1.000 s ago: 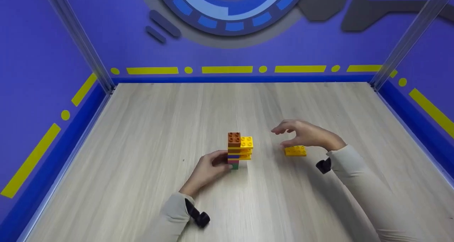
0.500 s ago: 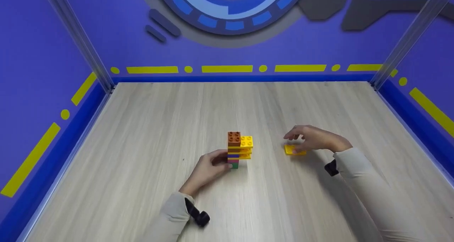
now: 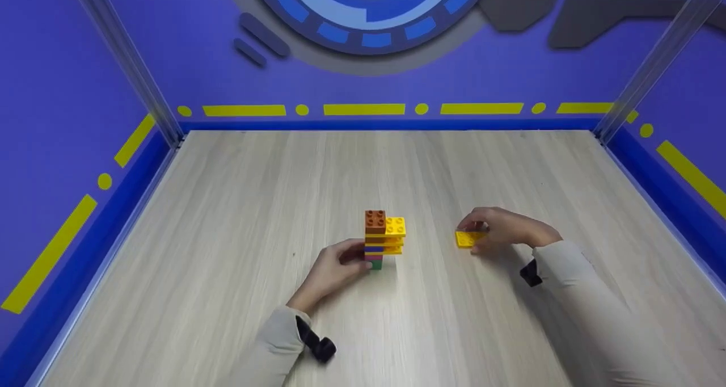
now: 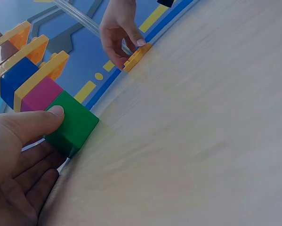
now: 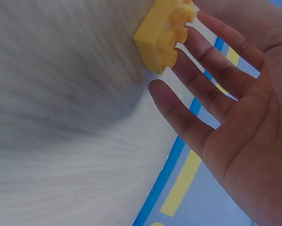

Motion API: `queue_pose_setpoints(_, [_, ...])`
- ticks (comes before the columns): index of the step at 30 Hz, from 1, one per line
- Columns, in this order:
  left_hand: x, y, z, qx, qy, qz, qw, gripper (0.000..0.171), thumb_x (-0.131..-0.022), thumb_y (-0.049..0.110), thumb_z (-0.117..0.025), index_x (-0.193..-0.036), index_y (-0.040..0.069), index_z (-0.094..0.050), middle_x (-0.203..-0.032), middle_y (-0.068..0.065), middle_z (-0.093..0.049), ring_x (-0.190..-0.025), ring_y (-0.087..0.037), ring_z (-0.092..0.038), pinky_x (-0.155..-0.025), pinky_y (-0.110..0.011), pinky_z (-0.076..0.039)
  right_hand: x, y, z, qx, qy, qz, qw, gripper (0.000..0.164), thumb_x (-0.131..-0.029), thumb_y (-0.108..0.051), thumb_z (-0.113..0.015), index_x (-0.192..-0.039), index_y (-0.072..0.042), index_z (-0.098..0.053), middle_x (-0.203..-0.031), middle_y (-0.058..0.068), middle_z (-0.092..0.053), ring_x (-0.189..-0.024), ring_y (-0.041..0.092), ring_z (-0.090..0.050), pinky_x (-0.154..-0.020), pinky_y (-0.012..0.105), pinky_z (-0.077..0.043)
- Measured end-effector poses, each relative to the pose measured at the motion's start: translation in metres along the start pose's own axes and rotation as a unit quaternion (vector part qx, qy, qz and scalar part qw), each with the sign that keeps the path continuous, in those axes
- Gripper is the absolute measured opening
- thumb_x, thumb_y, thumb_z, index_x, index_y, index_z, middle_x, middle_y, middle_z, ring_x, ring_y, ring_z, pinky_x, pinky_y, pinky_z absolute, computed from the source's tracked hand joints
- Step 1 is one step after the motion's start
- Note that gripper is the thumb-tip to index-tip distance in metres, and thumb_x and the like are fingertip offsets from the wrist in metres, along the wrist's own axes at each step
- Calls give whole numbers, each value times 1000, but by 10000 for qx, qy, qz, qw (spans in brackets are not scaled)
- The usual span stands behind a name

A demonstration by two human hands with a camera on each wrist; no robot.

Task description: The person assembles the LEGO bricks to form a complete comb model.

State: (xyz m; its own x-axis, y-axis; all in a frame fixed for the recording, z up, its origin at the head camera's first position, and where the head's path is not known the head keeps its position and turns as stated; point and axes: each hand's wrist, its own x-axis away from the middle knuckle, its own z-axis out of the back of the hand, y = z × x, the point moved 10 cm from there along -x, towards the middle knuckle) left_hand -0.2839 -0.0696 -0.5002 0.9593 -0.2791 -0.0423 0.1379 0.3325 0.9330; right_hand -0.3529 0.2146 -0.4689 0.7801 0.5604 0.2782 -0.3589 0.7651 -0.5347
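Observation:
Near the middle of the table stands a tower of toy building bricks (image 3: pixel 375 221). Its green brick (image 4: pixel 77 123) is at the bottom, with pink, blue and brown ones above and thin yellow plates jutting out to the right. My left hand (image 3: pixel 332 272) holds the tower low down, thumb on the green brick's near face and fingers behind. To the right, a flat yellow studded brick (image 3: pixel 466 239) lies at the tabletop. My right hand (image 3: pixel 502 227) pinches it, thumb at the near edge and fingers at the far edge. The right wrist view shows its studs (image 5: pixel 168 56) beside the fingers.
The pale wooden table (image 3: pixel 272 177) is walled in by blue-purple panels (image 3: pixel 363 86) with yellow markings at the back and both sides. Metal posts (image 3: pixel 127 63) stand at the back corners. Black straps (image 3: pixel 317 341) are on both sleeves.
My right hand has moved right and down onto the flat yellow brick, its thumb and fingers closing around the brick's edges. The left hand and the tower have stayed in place.

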Motion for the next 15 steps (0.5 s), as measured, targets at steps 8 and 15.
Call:
queue_pose_setpoints(8, [0,0,-1,35,-24,21,10000,44,-84,17,-73,-126,15,-62,-123,-5,-66,-114,-19,-62,-101,-32,-49,-1,-3,-2,-77,20,187,9998,35,-79,-8,-77,-113,-8,-67,-112,10,-62,-104,28,-58,-92,44,-52])
queue_pose_setpoints(15, [1,0,-1,25,-49,51,10000,44,-84,18,-72,-127,16,-61,-123,-4,-66,-114,-19,-62,-101,-34,-48,-2,-2,-3,-15,40,143,9999,34,-80,-7,-75,-112,-11,-68,-111,7,-61,-103,24,-58,-90,40,-53])
